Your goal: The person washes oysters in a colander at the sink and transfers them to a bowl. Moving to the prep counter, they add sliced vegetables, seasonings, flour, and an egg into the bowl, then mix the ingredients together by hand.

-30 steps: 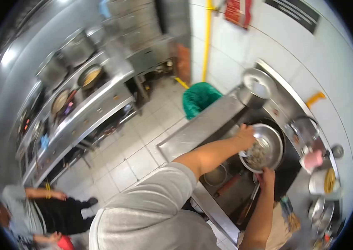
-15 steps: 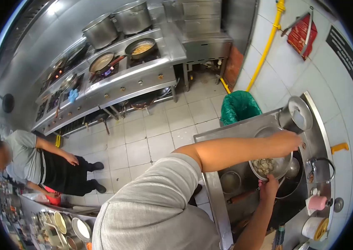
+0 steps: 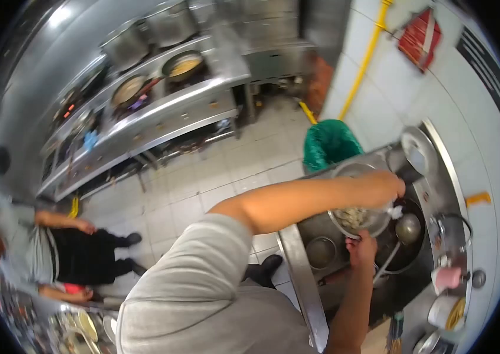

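Note:
My left hand [image 3: 387,187] reaches across the steel bowl [image 3: 380,225], fingers closed around something I cannot make out; a small white item [image 3: 396,211] shows just below it. My right hand [image 3: 361,248] grips the bowl's near rim. Greyish pieces of food [image 3: 351,218] lie inside, on the bowl's left side. Right of the bowl, a ladle [image 3: 407,229] rests in a dark wok [image 3: 415,253]. A round strainer or small pan [image 3: 321,252] sits on the steel counter at the left.
A green-lined bin [image 3: 331,144] stands beyond the counter [image 3: 297,259]. At the right are a steel pot [image 3: 418,152], a faucet [image 3: 462,224] and a white tub [image 3: 446,311]. A co-worker [image 3: 25,248] stands at the left, near a stove [image 3: 161,118] with pans.
The bowl has moved left off the wok, uncovering the ladle. My left hand has gone from the bowl's left rim to above its far right side. The view has swung.

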The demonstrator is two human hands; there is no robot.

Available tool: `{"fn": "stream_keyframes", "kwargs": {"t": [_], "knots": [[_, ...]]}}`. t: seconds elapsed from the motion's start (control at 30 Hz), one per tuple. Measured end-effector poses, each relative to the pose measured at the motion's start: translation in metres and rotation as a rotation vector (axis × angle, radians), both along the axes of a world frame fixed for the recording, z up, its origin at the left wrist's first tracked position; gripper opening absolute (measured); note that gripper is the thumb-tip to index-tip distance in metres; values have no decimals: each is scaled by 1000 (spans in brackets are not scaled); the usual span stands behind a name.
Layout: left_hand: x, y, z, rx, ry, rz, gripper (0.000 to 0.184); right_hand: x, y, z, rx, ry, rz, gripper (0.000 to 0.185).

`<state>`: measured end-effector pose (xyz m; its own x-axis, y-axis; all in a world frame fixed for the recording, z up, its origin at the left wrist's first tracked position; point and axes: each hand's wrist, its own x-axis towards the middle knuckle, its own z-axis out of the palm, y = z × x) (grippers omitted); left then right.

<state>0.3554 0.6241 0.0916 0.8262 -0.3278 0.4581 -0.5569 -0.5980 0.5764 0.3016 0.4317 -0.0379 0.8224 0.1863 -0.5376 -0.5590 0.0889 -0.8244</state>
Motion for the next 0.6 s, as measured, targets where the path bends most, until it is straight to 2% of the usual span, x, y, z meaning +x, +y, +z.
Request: {"fn": "stream_keyframes", "kwargs": {"t": [0.03,0.1,0.17,0.23,0.3,0.37,0.5,0.6], "knots": [[0,2,10,-169,-19,14,18,-2,-4,6,-11,-4,-60,19],[-1,17,51,-278,19,17,17,-4,-10,18,36,8,-46,20],[20,34,66,-350,196,6,16,1,-17,23,33,10,-110,21],[36,42,85,-676,506,-31,19,9,-27,23,42,1,-111,25],[55,50,92,-864,600,-70,22,18,-33,32,10,-14,-99,29],[73,56,95,-950,654,-147,25,25,-31,44,-25,-11,-130,29],[78,46,108,-1075,628,-177,26,34,-25,58,77,-58,-145,29],[88,46,109,-1103,537,-56,30,34,-24,64,96,-61,-159,28]]}}
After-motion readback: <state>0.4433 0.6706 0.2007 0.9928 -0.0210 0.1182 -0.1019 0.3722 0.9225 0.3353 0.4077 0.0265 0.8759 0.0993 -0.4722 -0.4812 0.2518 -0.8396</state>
